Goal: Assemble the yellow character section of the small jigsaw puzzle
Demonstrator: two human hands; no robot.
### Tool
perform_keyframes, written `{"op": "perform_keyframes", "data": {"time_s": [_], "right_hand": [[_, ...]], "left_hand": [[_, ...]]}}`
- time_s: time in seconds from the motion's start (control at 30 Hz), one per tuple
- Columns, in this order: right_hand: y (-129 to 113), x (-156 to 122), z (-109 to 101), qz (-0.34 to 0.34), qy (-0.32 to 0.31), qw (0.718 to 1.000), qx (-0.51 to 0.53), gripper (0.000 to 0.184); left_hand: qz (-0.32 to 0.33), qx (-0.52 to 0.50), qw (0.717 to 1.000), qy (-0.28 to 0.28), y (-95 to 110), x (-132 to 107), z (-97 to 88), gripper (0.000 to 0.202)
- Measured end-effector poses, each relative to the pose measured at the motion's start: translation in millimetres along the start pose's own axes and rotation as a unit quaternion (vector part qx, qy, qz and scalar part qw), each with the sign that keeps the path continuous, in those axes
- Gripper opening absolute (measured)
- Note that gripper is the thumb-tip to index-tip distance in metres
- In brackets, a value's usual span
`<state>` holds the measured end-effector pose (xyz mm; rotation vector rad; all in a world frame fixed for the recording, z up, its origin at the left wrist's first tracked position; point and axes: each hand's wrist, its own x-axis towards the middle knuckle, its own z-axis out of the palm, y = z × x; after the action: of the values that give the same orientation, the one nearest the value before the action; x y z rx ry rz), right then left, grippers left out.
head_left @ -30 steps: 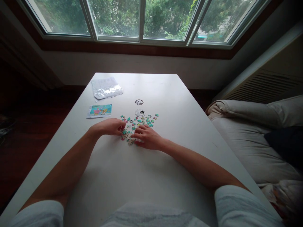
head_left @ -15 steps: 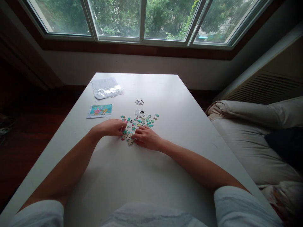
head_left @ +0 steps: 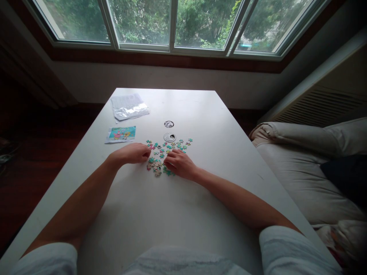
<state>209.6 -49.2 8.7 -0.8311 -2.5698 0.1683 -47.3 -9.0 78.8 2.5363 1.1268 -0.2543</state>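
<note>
Small jigsaw pieces (head_left: pixel 157 172) lie in a loose heap on the white table, several face up in green, yellow and pink, others showing plain tan backs. At the heap's left edge is my left hand (head_left: pixel 134 153), its fingers curled closed; whatever may be between them is hidden. My right hand (head_left: pixel 181 164) rests over the right part of the heap with its fingers bent and drawn together near some pieces. Its fingertips point left, and I cannot make out what they pinch. Green pieces (head_left: pixel 168 172) show just below that hand.
A colourful cartoon picture sheet (head_left: pixel 122 134) lies to the left of the pieces. Behind it is a clear plastic bag with paper (head_left: pixel 129 107). Two round fittings (head_left: pixel 169 137) sit in the white tabletop (head_left: pixel 183 214). A beige sofa (head_left: pixel 286 172) stands at the right.
My right hand has shifted slightly right and away, uncovering green pieces below it. My left hand has drawn back a little to the left.
</note>
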Motion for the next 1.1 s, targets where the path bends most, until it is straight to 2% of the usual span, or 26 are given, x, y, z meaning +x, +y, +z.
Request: {"op": "perform_keyframes", "data": {"time_s": [0.23,0.33,0.43,0.57,0.73,0.87,1.1], "right_hand": [[10.7,-0.2,9.0,0.083,0.041,0.996,0.006,0.018],[13.4,0.2,10.0,0.108,0.059,0.992,-0.001,0.013],[14.0,-0.1,6.4,0.085,0.053,0.995,0.005,0.012],[9.2,-1.3,-1.8,0.010,0.006,1.000,0.025,0.014],[-0.5,-1.9,-5.2,-0.035,-0.036,0.999,0.003,0.023],[-3.0,-1.1,-3.8,-0.030,-0.050,0.998,-0.018,0.020],[2.7,-1.9,-3.4,0.024,-0.039,0.998,-0.049,0.018]], "left_hand": [[-0.023,0.030,0.997,0.067,-13.1,6.6,9.2,0.015],[-0.030,0.029,0.996,0.082,-12.6,6.8,7.9,0.015],[0.002,0.001,0.998,0.057,-5.9,4.7,3.3,0.014],[0.023,-0.030,0.999,0.012,3.1,3.1,0.8,0.018],[0.019,-0.023,0.999,0.017,4.2,4.9,4.4,0.018],[0.020,-0.009,0.999,0.026,3.6,6.2,6.2,0.012],[0.020,0.002,0.999,0.028,3.8,6.4,6.1,0.012]]}}
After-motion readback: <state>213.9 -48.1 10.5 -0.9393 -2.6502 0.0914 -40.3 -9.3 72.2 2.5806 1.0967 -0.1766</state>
